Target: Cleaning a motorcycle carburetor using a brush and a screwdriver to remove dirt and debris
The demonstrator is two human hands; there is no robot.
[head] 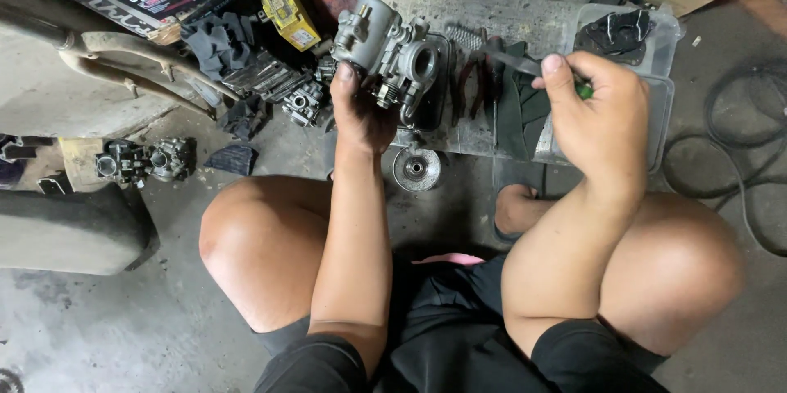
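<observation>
Grip is what counts: the left hand (361, 110) clasps the grey cast-metal carburettor body (385, 53) at upper centre of the frame, and it should stay steady while the right hand (598, 114), clenched on a green-handled tool (584, 90), works.

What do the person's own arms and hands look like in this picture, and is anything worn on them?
Both arms are bare, with no sleeves reaching them. The left hand and the right hand wear no gloves, and no rings, watch or bracelet can be seen. The fingers have short nails. The only clothing in view is black shorts.
</observation>
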